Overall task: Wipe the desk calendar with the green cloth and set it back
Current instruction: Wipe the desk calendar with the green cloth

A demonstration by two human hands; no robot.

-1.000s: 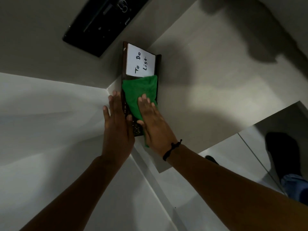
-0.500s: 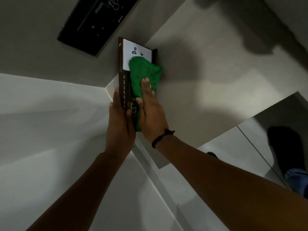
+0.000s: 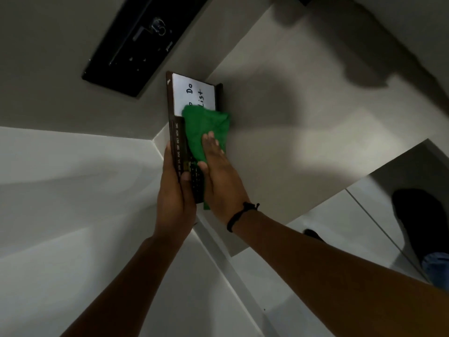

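Two bare hands work on a dark brown desk calendar (image 3: pixel 175 132) that rests on a pale tabletop (image 3: pixel 291 147), near its left edge and close to a black monitor (image 3: pixel 136 42) at far left. The left hand (image 3: pixel 173 198) has its grip closed around the calendar's near end, fingers behind and thumb across the front. The right hand (image 3: pixel 220 176), with a black cord bracelet (image 3: pixel 239 216) at the wrist, lies flat and open, pressing the green cloth (image 3: pixel 206 132) against the calendar's face rather than clasping it. The cloth covers the middle of the calendar and part of a white panel (image 3: pixel 192 96) at the far end, where handwriting reads "Do" and "List"; the first word is hidden. Along the left strip, small month labels read JUL, AUG, SEP, OCT, NOV, DEC.
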